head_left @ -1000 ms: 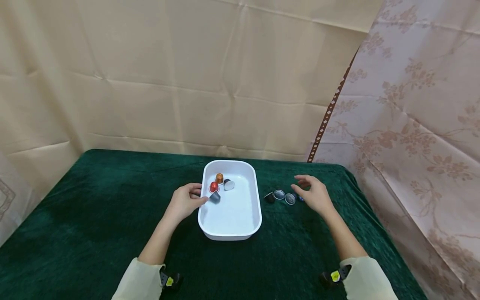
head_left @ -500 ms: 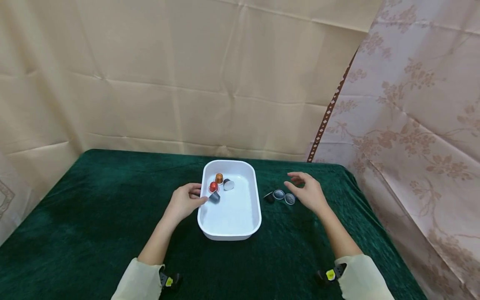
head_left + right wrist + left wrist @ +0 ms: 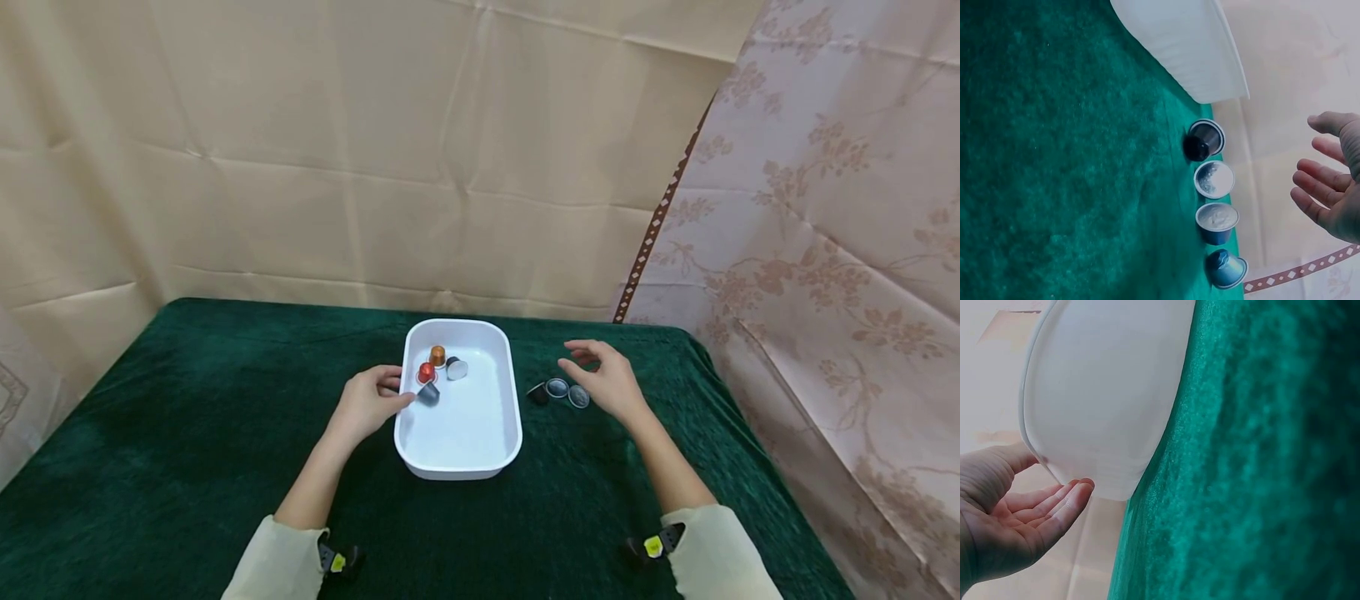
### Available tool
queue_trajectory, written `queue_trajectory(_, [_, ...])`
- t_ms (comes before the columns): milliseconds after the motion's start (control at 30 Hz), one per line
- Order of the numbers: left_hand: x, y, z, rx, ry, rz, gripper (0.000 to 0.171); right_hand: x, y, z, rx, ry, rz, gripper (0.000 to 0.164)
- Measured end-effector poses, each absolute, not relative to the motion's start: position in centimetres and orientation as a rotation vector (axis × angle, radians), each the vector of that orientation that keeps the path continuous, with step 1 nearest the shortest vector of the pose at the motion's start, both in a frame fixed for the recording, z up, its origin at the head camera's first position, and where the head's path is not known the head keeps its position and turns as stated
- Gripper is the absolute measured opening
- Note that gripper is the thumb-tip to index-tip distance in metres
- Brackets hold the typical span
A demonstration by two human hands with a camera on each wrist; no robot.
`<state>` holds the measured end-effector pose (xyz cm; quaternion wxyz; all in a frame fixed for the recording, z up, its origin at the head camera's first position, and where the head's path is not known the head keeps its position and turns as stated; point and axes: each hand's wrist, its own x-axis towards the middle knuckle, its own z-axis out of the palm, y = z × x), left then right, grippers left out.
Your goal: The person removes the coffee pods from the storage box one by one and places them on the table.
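My left hand [image 3: 371,402] grips the left rim of a white plastic tray [image 3: 461,437], thumb over the rim and fingers against the outer wall. Inside the tray lie an orange coffee capsule [image 3: 437,356], a red one [image 3: 426,373], a grey one [image 3: 428,395] and a dark one with a pale lid [image 3: 457,368]. My right hand [image 3: 609,382] hovers with loosely bent, parted fingers, holding nothing. Below it a row of capsules lies on the cloth: a black one [image 3: 1205,139], two with silver lids up [image 3: 1214,179], and a blue one [image 3: 1227,269], hidden in the head view.
A dark green velvet cloth [image 3: 187,433] covers the table. Behind it hangs a beige curtain [image 3: 300,167], with a floral pink cloth [image 3: 840,250] on the right side. The table's far edge runs just behind the tray.
My right hand has moved left and slightly away from me, over the capsule row. My left hand keeps its grip on the tray, and the capsules lie as before.
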<state>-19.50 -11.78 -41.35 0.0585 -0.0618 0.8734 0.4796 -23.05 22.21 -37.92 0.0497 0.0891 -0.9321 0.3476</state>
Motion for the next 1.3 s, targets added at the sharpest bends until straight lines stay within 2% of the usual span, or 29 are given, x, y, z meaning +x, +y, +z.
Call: queue_trajectory(1300, [-19.3, -11.9, -41.0, -0.158, 2.644, 1.458, 0.051, -23.1, 17.3, -37.4, 0.329, -2.85, 1.15, 0.037])
